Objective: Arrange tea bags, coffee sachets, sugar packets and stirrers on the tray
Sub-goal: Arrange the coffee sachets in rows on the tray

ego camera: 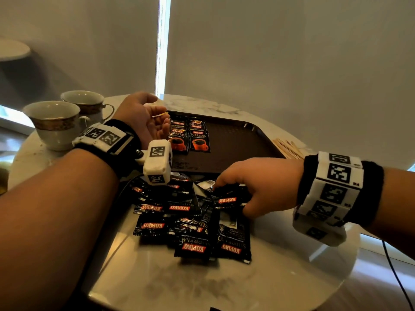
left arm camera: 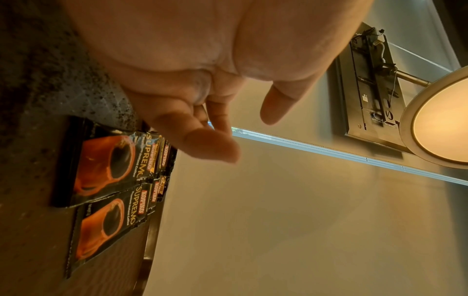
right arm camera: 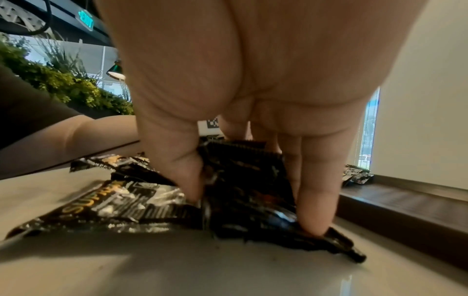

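Nearest us, loose sachets [ego camera: 193,221] lie heaped on the worktop [ego camera: 202,283], labels reading KOPIKO. Our right hand [ego camera: 258,187] pinches one, fingers [right arm camera: 314,210] and thumb curled on its edges. We judge them light, slick and crinkly, best taken by the crimped rim. Beyond, our left hand [ego camera: 143,117] hangs relaxed and empty over the tray [ego camera: 242,140], where two rows [ego camera: 189,135] read KOPIKO SUPREMO.

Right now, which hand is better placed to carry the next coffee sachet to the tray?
Right hand: it pinches a sachet in the pile. Left hand hangs relaxed above the tray.
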The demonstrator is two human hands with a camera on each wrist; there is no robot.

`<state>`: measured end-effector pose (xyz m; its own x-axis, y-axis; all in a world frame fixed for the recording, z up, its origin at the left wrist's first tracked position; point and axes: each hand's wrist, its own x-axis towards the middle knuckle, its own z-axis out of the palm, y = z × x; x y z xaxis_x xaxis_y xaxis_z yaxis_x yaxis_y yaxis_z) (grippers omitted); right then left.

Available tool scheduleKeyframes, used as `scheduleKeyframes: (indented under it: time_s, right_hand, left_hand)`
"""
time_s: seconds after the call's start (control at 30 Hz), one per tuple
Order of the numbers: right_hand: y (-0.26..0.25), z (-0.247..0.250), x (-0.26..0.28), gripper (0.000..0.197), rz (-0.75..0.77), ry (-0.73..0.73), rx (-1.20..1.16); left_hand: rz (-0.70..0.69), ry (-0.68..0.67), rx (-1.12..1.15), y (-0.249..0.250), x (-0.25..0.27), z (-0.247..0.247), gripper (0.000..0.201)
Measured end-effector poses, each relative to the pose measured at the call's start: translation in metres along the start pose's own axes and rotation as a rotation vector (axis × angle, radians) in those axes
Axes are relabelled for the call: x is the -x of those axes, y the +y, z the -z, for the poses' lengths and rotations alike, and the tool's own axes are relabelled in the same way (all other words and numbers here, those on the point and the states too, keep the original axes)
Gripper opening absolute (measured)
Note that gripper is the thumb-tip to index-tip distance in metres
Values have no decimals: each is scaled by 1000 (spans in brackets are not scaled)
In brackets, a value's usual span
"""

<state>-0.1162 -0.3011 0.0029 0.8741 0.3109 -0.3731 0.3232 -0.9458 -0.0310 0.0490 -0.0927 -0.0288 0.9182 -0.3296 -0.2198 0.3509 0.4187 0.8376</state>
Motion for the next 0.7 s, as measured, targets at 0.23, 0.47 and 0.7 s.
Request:
scheduleKeyframes:
  time_s: [0.23, 0.47, 0.7]
  right_hand:
    - [10, 1, 5, 40, -42, 181, -23]
    - [13, 19, 7, 20, -45, 330, -123]
    - [19, 80, 8, 17, -40, 792, -264]
  left_hand:
    - [3, -4, 26, 1, 2, -2, 29]
    - [-8, -43, 31, 4, 5, -5, 30]
    - [-1, -151, 100, 11, 9, -5, 35]
